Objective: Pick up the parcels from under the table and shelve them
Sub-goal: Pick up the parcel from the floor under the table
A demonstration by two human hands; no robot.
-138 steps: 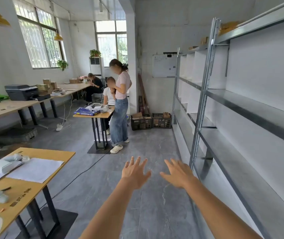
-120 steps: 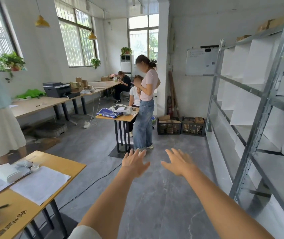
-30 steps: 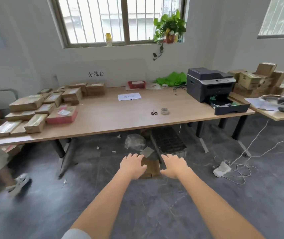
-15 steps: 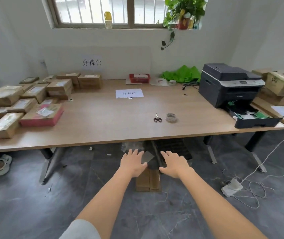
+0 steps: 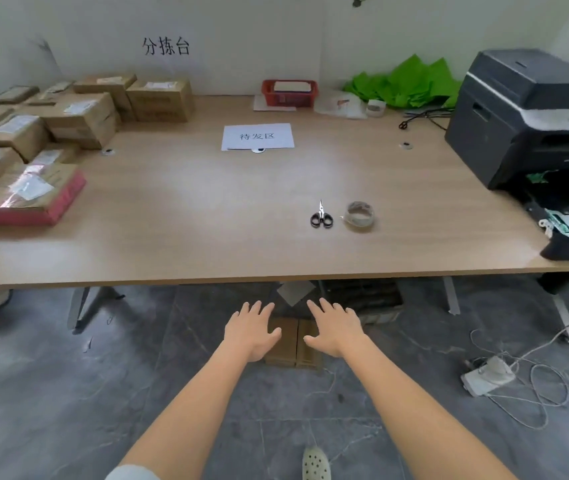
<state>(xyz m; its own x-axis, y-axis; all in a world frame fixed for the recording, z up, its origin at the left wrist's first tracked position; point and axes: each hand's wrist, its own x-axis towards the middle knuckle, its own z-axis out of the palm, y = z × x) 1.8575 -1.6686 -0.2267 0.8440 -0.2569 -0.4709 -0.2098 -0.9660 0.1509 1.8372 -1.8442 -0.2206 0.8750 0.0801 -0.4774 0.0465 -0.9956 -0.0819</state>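
Since the 2 parcels (image 5: pixel 293 341) sit side by side on the floor at the table (image 5: pixel 241 237) edge, best bet is crouching low, sliding a palm down each outer side, and watching your head on the way up. Left hand (image 5: pixel 252 332) and right hand (image 5: pixel 336 332) are both spread wide, holding nothing, hovering above them.

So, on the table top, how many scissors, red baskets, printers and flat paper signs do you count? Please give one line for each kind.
Scissors: 1
Red basket: 1
Printer: 1
Paper sign: 1
Total: 4
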